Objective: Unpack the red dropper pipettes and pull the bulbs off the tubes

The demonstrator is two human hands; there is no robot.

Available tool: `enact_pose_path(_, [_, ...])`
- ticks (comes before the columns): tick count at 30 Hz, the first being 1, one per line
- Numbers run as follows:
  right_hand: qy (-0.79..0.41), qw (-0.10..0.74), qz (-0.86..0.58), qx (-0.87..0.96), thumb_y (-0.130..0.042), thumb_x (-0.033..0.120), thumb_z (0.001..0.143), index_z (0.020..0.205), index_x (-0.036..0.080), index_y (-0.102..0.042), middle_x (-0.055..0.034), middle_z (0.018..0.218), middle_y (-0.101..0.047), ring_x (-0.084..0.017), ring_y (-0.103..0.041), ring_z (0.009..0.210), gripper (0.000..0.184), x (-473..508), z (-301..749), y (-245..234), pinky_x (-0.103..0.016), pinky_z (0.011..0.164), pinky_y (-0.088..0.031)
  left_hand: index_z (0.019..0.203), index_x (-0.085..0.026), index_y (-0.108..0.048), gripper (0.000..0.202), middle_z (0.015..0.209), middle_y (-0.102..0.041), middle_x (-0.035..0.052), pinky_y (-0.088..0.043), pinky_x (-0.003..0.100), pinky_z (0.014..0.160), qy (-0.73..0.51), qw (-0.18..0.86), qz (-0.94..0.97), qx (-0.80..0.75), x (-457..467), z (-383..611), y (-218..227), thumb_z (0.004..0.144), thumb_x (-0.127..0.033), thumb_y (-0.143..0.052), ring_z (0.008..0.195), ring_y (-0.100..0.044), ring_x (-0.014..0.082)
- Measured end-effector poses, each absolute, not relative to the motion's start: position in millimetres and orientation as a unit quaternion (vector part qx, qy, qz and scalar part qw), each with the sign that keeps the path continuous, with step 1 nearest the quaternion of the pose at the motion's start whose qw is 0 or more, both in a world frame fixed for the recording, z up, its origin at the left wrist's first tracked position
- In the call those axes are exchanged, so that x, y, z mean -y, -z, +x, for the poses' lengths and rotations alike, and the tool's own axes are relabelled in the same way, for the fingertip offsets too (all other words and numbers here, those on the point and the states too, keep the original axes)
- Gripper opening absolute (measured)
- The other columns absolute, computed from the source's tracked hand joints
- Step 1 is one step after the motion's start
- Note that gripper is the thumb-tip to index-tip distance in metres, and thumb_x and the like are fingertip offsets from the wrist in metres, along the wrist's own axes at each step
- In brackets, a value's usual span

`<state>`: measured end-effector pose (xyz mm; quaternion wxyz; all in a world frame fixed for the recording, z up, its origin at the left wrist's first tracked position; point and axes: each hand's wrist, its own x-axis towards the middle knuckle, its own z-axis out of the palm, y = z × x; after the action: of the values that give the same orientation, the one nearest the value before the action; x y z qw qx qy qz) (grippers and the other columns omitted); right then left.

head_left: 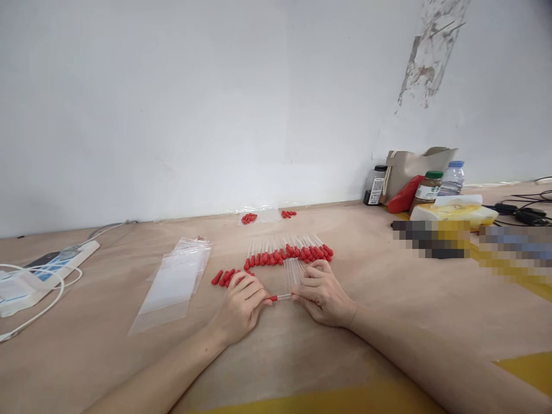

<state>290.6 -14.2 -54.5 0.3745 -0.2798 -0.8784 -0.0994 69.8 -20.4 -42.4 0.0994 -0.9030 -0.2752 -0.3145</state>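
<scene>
Between my two hands lies a thin clear dropper tube [283, 297] with a red rubber bulb [272, 298] at its left end. My left hand [244, 300] pinches the bulb. My right hand [321, 293] grips the tube's other end, its tip hidden by the fingers. Loose clear tubes [294, 273] lie side by side just behind my right hand. Beyond them is a row of droppers with red bulbs [269, 257], their clear stems pointing to the wall. Several loose red bulbs [222, 278] lie behind my left hand, which partly covers them.
Clear zip bags [170, 283] are stacked at the left, near a power strip [56, 282] with white cables. By the wall lies a plastic bag [267, 215] with red bulbs. Bottles [428, 190], a grey bag [403, 172] and a tissue pack [452, 213] stand at the right.
</scene>
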Motion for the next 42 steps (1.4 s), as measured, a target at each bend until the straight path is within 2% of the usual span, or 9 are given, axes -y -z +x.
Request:
enact_pose_path(5, [0.074, 0.39, -0.312, 0.863, -0.045, 0.025, 0.084, 0.07, 0.019, -0.061, 0.0006, 0.055, -0.054, -0.012, -0.042, 0.063, 0.023, 9, 302, 53, -0.032, 0.075, -0.027, 0.074, -0.017, -0.058, 0.017, 0.071, -0.06, 0.0025, -0.037, 0.032, 0.075, 0.336, 0.103, -0.882, 0.314, 19, 52, 36, 0.085, -0.021, -0.045, 0.075, -0.051, 0.0159])
enact_pose_path(9, [0.048, 0.455, -0.397, 0.796, -0.046, 0.027, 0.084, 0.08, 0.02, -0.064, -0.0008, 0.067, -0.063, -0.012, -0.048, 0.063, 0.019, -4, 309, 52, -0.031, 0.073, -0.03, 0.082, -0.018, -0.06, 0.02, 0.082, -0.061, 0.0043, -0.041, 0.026, 0.065, 0.387, 0.067, -0.792, 0.467, 1, 15, 16, 0.084, -0.029, -0.043, 0.073, -0.054, 0.015])
enact_pose_path(11, [0.036, 0.483, -0.429, 0.762, -0.048, 0.028, 0.083, 0.085, 0.021, -0.064, -0.0011, 0.072, -0.065, -0.012, -0.052, 0.065, 0.017, -11, 307, 52, -0.03, 0.073, -0.033, 0.085, -0.018, -0.062, 0.026, 0.087, -0.061, 0.0051, -0.042, 0.025, 0.061, 0.374, 0.044, -0.749, 0.545, -11, -6, 9, 0.081, -0.035, -0.043, 0.073, -0.055, 0.0161])
enact_pose_path(14, [0.029, 0.501, -0.456, 0.735, -0.048, 0.025, 0.081, 0.085, 0.021, -0.061, -0.0015, 0.075, -0.066, -0.013, -0.055, 0.068, 0.014, -17, 299, 51, -0.028, 0.07, -0.036, 0.089, -0.018, -0.065, 0.031, 0.087, -0.062, 0.006, -0.043, 0.028, 0.064, 0.291, 0.006, -0.706, 0.645, -26, -32, 8, 0.077, -0.036, -0.043, 0.076, -0.058, 0.0197])
enact_pose_path(19, [0.092, 0.465, -0.447, 0.759, -0.049, 0.021, 0.079, 0.076, 0.02, -0.063, -0.0009, 0.063, -0.063, -0.013, -0.054, 0.061, 0.014, -18, 287, 50, -0.028, 0.066, -0.034, 0.096, -0.019, -0.061, 0.037, 0.079, -0.066, 0.0038, -0.043, 0.028, 0.061, 0.224, -0.096, -0.668, 0.703, -32, -45, 17, 0.073, -0.042, -0.045, 0.068, -0.06, 0.0203])
enact_pose_path(27, [0.165, 0.389, -0.407, 0.81, -0.05, 0.016, 0.079, 0.066, 0.018, -0.064, -0.0011, 0.058, -0.059, -0.012, -0.047, 0.064, 0.02, -17, 271, 54, -0.029, 0.067, -0.026, 0.082, -0.018, -0.063, 0.043, 0.083, -0.068, 0.0041, -0.042, 0.028, 0.068, 0.229, -0.179, -0.677, 0.677, -25, -31, 14, 0.07, -0.054, -0.045, 0.079, -0.06, 0.0221])
enact_pose_path(32, [0.076, 0.362, -0.43, 0.823, -0.058, 0.028, 0.075, 0.072, 0.018, -0.066, -0.0024, 0.065, -0.058, -0.014, -0.046, 0.069, 0.012, -11, 270, 52, -0.03, 0.07, -0.025, 0.083, -0.019, -0.064, 0.043, 0.087, -0.067, 0.0037, -0.041, 0.029, 0.069, 0.236, -0.114, -0.679, 0.685, -27, -33, 16, 0.072, -0.055, -0.043, 0.079, -0.059, 0.0225])
enact_pose_path(37, [0.027, 0.358, -0.42, 0.834, -0.061, 0.04, 0.071, 0.085, 0.02, -0.065, -0.0019, 0.074, -0.057, -0.015, -0.047, 0.074, 0.024, -4, 272, 52, -0.033, 0.075, -0.025, 0.087, -0.02, -0.064, 0.041, 0.094, -0.062, 0.0052, -0.042, 0.028, 0.065, 0.265, -0.039, -0.69, 0.672, -26, -30, 22, 0.072, -0.053, -0.045, 0.079, -0.057, 0.0212])
enact_pose_path(42, [0.023, 0.354, -0.416, 0.838, -0.062, 0.04, 0.07, 0.086, 0.02, -0.064, -0.0032, 0.079, -0.057, -0.016, -0.048, 0.077, 0.026, -1, 273, 53, -0.035, 0.077, -0.026, 0.087, -0.019, -0.064, 0.039, 0.091, -0.059, 0.0063, -0.042, 0.029, 0.065, 0.282, 0.011, -0.713, 0.642, -21, -20, 24, 0.075, -0.05, -0.044, 0.077, -0.055, 0.0203])
